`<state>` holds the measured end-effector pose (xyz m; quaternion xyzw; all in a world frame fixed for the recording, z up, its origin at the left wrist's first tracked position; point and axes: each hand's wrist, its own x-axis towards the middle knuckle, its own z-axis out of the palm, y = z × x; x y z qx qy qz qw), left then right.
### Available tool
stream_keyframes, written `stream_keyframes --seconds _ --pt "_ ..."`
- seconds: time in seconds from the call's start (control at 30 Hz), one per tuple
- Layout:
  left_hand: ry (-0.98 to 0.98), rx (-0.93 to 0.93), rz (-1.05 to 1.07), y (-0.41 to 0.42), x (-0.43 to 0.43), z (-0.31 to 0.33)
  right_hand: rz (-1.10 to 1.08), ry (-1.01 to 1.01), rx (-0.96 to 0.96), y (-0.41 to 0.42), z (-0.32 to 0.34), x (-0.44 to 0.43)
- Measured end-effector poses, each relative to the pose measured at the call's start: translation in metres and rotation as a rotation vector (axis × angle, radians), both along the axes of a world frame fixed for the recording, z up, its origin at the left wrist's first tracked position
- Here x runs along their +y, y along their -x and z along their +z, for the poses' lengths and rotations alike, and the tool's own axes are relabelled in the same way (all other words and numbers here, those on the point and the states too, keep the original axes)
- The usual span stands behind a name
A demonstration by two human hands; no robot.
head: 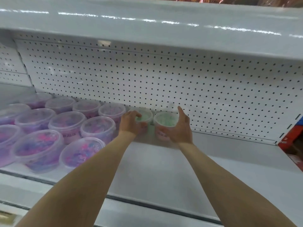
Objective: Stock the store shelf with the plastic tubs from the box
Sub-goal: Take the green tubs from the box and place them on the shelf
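Observation:
Two clear plastic tubs with green contents stand side by side at the back of the white shelf (164, 169), against the pegboard. My left hand (131, 122) wraps the left green tub (145, 115) from its left side. My right hand (179, 128) grips the right green tub (164, 120) from its right side, forefinger raised. Both tubs are upright and rest on the shelf. Several clear tubs with pink and purple contents (65, 123) fill the shelf's left half in rows. The box is out of view.
A white pegboard back wall (180, 76) rises behind the tubs. The shelf above (147, 30) overhangs closely. Bare shelf surface stretches to the right of the green tubs. Red packaging (293, 140) sits at the far right edge.

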<state>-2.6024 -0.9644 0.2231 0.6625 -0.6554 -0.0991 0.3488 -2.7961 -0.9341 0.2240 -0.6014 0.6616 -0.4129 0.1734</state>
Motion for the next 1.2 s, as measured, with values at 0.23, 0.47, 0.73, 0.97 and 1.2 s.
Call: stream_keyframes --seconds 0.23,0.47,0.73,0.97,1.2 --pt "-0.021 -0.019 -0.013 -0.003 -0.004 -0.001 0.005 -0.084 0.025 0.006 -0.004 -0.013" --pt "-0.058 -0.053 -0.025 -0.004 0.003 0.006 -0.008 -0.122 0.027 0.011 -0.004 -0.009" --pt "-0.147 -0.016 -0.011 0.003 0.013 0.016 -0.044 -0.255 0.097 0.005 0.008 0.006" --pt "-0.116 0.130 -0.043 0.006 0.067 0.032 -0.083 -0.245 0.225 0.008 0.044 0.059" --pt "0.003 0.147 -0.142 -0.002 0.180 0.051 -0.097 -0.120 0.422 0.002 0.074 0.181"
